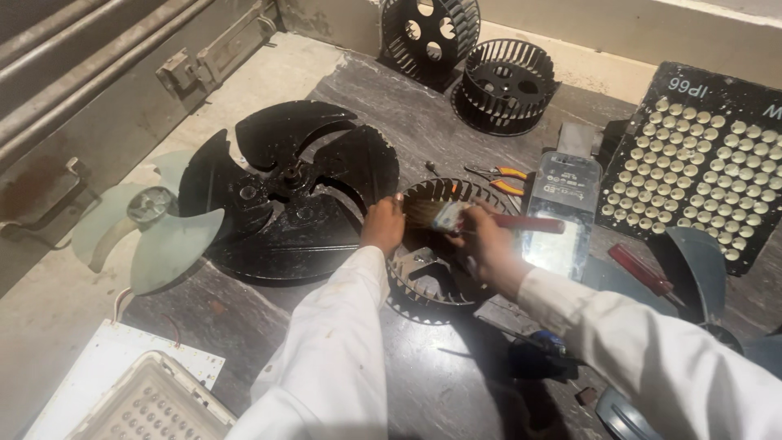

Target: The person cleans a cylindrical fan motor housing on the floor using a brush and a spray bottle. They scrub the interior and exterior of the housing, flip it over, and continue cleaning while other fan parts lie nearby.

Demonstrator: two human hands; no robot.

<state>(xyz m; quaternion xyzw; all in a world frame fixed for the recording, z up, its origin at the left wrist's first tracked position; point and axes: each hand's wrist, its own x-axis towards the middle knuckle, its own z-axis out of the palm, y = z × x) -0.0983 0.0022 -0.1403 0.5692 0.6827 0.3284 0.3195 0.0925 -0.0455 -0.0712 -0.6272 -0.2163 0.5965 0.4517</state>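
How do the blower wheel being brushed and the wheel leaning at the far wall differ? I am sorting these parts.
The blower wheel under the brush lies flat on the dark surface, open side up; the far wheel stands tilted on edge. The left hand steadies the near one while the right hand works a paintbrush on it; the far one is untouched. Both are black, round and slatted.

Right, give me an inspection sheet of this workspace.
Surface: dark, dusty stone slab on a pale floor.
Job's things: black cylindrical blower wheel; red-handled paintbrush with its bristles on the wheel's rim.
Clutter: large black four-blade fan, pale translucent fan, two more black blower wheels, orange-handled pliers, black LED panel, white LED lamp housing.
Hands: left hand steadies the wheel's rim; right hand grips the brush.
Cables: thin red wire beside the white lamp housing.
Surroundings: grey metal shutter on the left.
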